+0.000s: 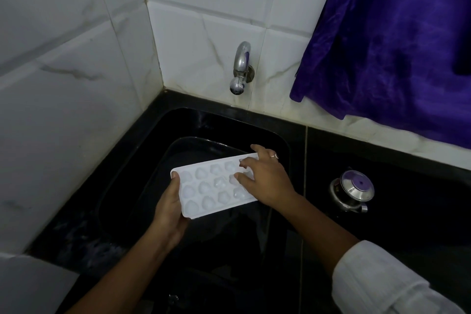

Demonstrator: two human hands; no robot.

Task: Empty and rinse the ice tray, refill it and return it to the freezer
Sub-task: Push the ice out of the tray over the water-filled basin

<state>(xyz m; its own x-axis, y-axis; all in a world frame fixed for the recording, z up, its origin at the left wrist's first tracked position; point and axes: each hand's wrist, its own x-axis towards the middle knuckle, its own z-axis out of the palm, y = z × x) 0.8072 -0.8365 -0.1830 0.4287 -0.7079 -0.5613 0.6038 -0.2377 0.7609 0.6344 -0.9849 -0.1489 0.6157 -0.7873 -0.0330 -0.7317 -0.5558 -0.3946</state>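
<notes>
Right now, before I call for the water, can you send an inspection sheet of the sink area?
Surface: black counter with a black sink in the corner; a dark tub sits in the sink.
Job's things: white ice tray held over the tub, cups facing up, and they look iced; tap on the wall, no water seen running.
Clutter: lidded steel pot on the counter, right of the sink.
Grippers: left hand grips the tray's left end; right hand holds its right end, fingers bent over the cups.
Cables: nothing seen.
Surroundings: white tiled wall; purple cloth hangs at the right.
</notes>
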